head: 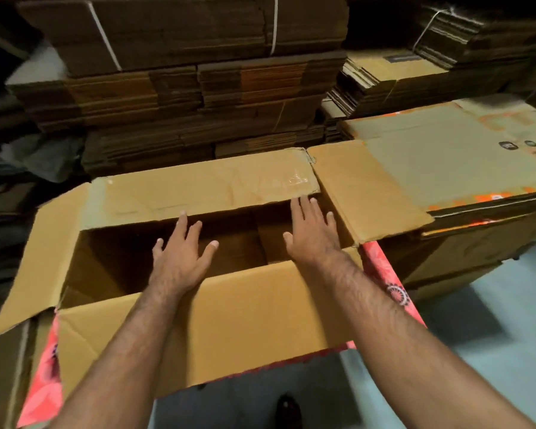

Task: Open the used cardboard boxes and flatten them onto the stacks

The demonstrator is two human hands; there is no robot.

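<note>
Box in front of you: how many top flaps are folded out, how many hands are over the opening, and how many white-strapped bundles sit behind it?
Flaps folded out: 4, far, left, right, near
Hands over the open box: 2, left hand, right hand
White-strapped bundles: 2, big, small
Total: 8

A single head-worn wide-angle view looks forward and steeply down from above the person's own forearms, close enough that the left hand (pixel 180 258) and right hand (pixel 313 236) fill the middle. Just past the fingertips lies the open box (pixel 229 320). Farther beyond them, bowed by the lens, rise the cardboard stacks (pixel 183 88).
</note>
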